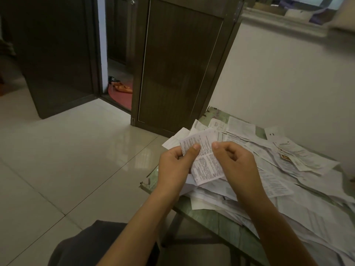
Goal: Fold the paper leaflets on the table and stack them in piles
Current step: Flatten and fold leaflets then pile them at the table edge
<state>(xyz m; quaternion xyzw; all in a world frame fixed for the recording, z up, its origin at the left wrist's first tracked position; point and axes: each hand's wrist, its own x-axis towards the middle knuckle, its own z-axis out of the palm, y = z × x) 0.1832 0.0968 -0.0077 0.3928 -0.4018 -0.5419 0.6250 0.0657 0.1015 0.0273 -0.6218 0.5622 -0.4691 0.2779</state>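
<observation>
Both hands hold one leaflet [203, 160] above the worktop's [213, 220] near-left corner. Left hand [175, 164] pinches its upper-left edge, thumb on top; right hand [233, 160] has fingers curled on the right edge. Long axis runs away from the person, tilted slightly left (fold line likely across it). Loose pile of leaflets [278, 169] lies just beyond and right, nearer the right hand.

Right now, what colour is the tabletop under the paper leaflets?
The tabletop is mottled green; head view.
</observation>
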